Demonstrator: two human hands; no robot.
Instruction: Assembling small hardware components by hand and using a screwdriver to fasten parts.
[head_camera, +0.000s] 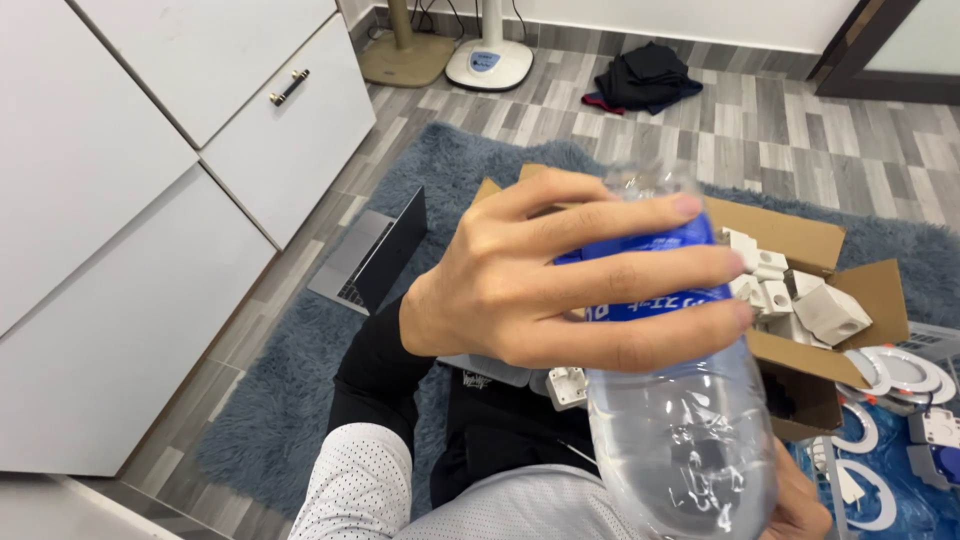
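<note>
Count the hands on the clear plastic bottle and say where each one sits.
2. The left hand wraps around the bottle over its blue label; the right hand touches its lower end at the frame's bottom edge, mostly hidden.

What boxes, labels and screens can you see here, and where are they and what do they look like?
Bottle label: blue band with white print around the clear plastic bottle, under the left hand; the right hand supports the bottle's lower end.
Cardboard box: brown, flaps open, on the grey rug behind the bottle, full of white plastic parts.
Laptop: grey, open on the rug by the white cabinets; its screen faces away.
</note>
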